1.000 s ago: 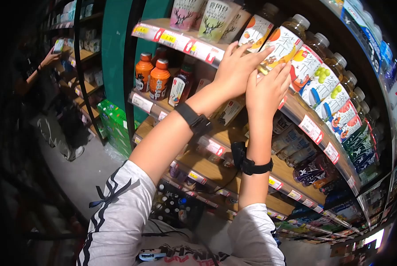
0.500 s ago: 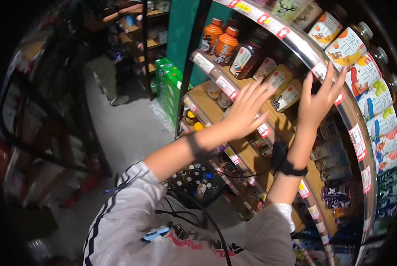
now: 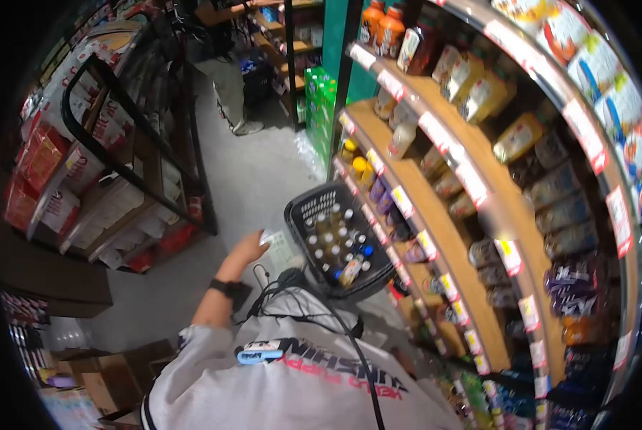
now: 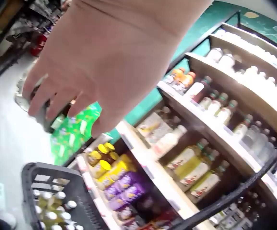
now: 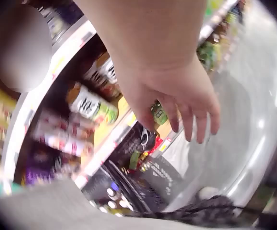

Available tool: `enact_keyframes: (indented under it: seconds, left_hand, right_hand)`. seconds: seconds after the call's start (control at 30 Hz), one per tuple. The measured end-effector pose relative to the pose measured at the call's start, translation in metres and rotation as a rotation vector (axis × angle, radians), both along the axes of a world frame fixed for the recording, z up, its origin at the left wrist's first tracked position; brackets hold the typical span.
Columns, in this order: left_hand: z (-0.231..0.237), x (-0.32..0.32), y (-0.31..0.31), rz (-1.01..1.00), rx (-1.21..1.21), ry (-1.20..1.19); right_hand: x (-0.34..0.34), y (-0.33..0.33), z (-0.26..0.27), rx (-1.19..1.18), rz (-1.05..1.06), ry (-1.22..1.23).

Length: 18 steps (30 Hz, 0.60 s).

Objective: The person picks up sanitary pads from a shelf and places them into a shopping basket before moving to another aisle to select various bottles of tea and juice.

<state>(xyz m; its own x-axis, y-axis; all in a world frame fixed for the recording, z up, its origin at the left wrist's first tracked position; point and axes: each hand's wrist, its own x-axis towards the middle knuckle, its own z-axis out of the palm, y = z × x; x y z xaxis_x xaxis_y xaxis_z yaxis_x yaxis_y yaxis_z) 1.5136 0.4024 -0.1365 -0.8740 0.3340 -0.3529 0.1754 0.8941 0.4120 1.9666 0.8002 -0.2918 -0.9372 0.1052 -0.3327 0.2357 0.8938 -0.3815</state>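
Note:
My left hand [image 3: 249, 247] hangs low to the left of a dark shopping basket [image 3: 314, 204]. In the left wrist view it holds nothing, its fingers loosely spread and pointing down. My right hand [image 5: 174, 100] is outside the head view. The right wrist view shows it hanging with relaxed, slightly bent fingers and nothing in them, in front of shelves of drinks. The basket stands on the floor beside the shelf and contains several capped bottles [image 3: 350, 272]. Bottles with white labels [image 3: 597, 64] line the upper shelf at the right.
Curved wooden drink shelves [image 3: 471, 287] with price tags run along the right. A black-framed rack of packages [image 3: 56, 208] stands at the left. Grey floor [image 3: 242, 179] lies between them, with a green carton [image 3: 321, 100] and a person's leg [image 3: 228, 100] farther back. Cardboard boxes [image 3: 113, 387] sit lower left.
Both hands have come away from the labelled bottles on the upper shelf. The left has dropped down and left; the right has left the head view. The head view has turned left and downward.

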Motion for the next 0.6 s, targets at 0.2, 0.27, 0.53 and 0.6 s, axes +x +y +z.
enact_keyframes:
  seconds: [0.2,0.27,0.53,0.6]
  left_hand:
    - [0.107,0.083,0.157,-0.661,0.357,0.734]
    - [0.092,0.090,0.176,-0.812,0.386,0.730]
    - [-0.123,0.032,0.109,0.422,0.756,-0.939]
    - [-0.148,0.025,0.099,0.177,0.534,-0.694]
  right_hand:
    - [-0.091,0.051,0.042,0.581,0.081,0.336]
    - [-0.142,0.040,0.107,0.152,-0.235,0.502]
    - [-0.195,-0.067,0.126,0.201,-0.131,0.536]
    - [-0.158,-0.076,0.033,-0.020,-0.241,0.338]
